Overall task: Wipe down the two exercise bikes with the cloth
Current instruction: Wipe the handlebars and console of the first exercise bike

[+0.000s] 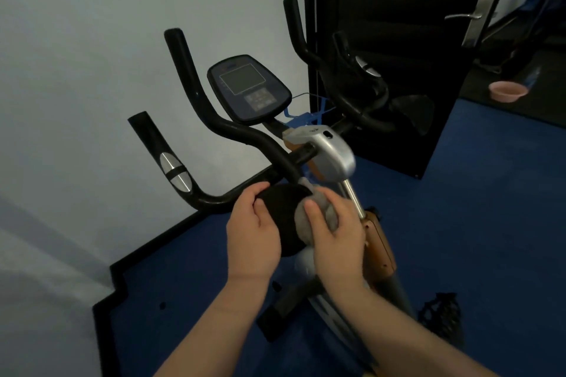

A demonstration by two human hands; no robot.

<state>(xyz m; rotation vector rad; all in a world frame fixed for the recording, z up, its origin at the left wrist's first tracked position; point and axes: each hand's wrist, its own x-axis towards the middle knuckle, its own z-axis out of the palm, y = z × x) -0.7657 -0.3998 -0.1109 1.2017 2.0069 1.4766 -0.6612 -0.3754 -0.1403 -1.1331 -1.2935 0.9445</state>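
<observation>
An exercise bike (330, 156) with black handlebars (196, 92) and a dark console (248, 89) stands in front of me. My left hand (252, 232) grips the edge of a round black pad (281, 211) below the handlebar joint. My right hand (333, 236) holds a bunched grey cloth (306, 217) and presses it against the pad's right side. The bike's silver post (353, 193) and orange frame part (379, 248) run down to the right. A black pedal (441, 312) shows at lower right.
A pale wall (92, 70) stands close on the left, with a black skirting edge along the blue floor (459, 208). A dark glossy door (413, 40) with a metal handle (471, 17) reflects the handlebars. A pink bowl (508, 92) sits beyond the door.
</observation>
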